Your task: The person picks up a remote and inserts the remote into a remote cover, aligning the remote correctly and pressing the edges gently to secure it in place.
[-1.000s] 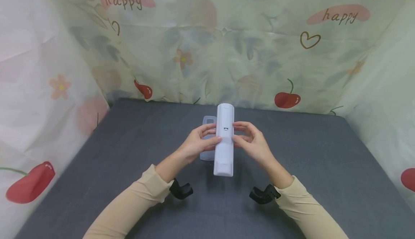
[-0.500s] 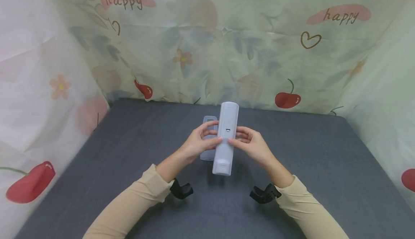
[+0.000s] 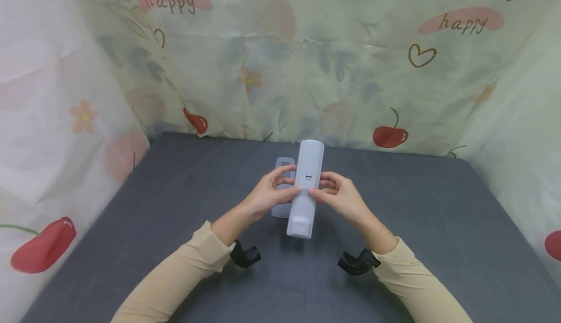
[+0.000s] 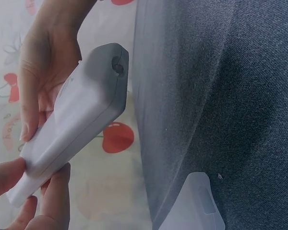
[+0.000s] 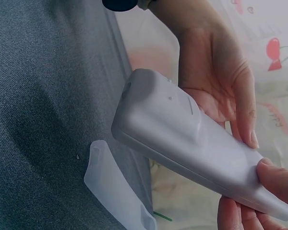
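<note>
A white remote control (image 3: 305, 196) is held above the table between both hands, its back with a small latch slot facing up. My left hand (image 3: 269, 191) pinches its left side, thumb on the back and fingers at the edge. From the right, my right hand (image 3: 344, 194) grips the other side, thumb tip on the back near the slot. The left wrist view shows the remote (image 4: 77, 115) tilted, with a round recess in its near end. Beneath and left of it lies a translucent plastic sleeve or cover (image 3: 281, 211), partly hidden by the left hand.
A dark grey cloth-covered table (image 3: 210, 167) spreads around the hands. Printed curtains (image 3: 307, 84) with cherries and hearts close off the back and sides. Each wrist carries a black camera mount, such as the right one (image 3: 358, 262).
The remote's far end has swung right, so it now slants. My right thumb has shifted from its side edge onto its back. The left hand and the translucent piece look nearly unmoved.
</note>
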`<action>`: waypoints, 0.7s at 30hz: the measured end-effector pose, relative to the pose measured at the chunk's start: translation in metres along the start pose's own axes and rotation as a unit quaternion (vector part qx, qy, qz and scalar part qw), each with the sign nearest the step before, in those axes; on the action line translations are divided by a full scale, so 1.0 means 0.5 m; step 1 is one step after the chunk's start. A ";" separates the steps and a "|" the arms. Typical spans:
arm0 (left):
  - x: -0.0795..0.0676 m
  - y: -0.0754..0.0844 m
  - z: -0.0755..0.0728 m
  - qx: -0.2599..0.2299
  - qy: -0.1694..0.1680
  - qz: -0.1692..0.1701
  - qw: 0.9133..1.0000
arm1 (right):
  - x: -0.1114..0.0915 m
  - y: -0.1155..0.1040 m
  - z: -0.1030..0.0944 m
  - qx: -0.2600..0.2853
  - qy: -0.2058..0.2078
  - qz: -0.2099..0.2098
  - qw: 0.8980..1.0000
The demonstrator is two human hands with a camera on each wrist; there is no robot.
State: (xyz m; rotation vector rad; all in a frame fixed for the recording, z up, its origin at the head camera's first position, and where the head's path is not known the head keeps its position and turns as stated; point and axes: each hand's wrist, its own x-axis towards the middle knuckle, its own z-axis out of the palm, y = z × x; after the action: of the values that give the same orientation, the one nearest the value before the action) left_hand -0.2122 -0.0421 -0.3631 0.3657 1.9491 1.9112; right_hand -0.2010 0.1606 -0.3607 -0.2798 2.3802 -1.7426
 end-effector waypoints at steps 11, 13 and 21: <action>-0.003 0.000 0.003 0.009 0.006 0.007 1.000 | 0.002 0.003 -0.001 -0.008 -0.001 0.000 1.000; -0.003 0.002 0.004 0.012 0.008 0.007 1.000 | 0.002 0.003 -0.001 -0.007 0.001 0.000 1.000; 0.003 0.003 -0.006 0.023 0.007 0.005 1.000 | 0.001 0.004 -0.006 -0.012 0.017 0.002 1.000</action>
State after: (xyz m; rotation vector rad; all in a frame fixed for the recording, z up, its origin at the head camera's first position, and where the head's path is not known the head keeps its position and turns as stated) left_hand -0.2151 -0.0441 -0.3619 0.3766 2.0058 1.8820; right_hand -0.2024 0.1637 -0.3617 -0.2523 2.4248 -1.7315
